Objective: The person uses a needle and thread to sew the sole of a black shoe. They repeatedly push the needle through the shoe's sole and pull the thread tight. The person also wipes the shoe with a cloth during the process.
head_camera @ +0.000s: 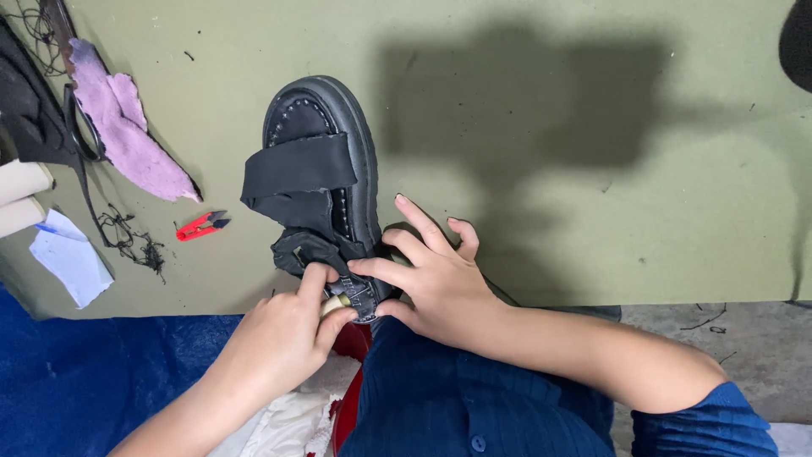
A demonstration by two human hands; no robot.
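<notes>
A black sandal [326, 144] with a thick sole and a wide front strap lies on the olive table [592, 169], toe pointing away from me. My left hand [283, 338] pinches the back strap near its buckle [355, 296], with a small pale object between thumb and fingers. My right hand [431, 275] grips the heel end of the sandal from the right, index finger laid across the buckle strap. What the pale object is cannot be told.
Red thread snips [201, 225] lie left of the sandal. A lilac cloth scrap [127, 127], black scissors [80, 135], loose black thread [131, 241] and pale blue paper [72, 258] sit at the far left. A red bin [347, 389] with white rags stands below the table edge.
</notes>
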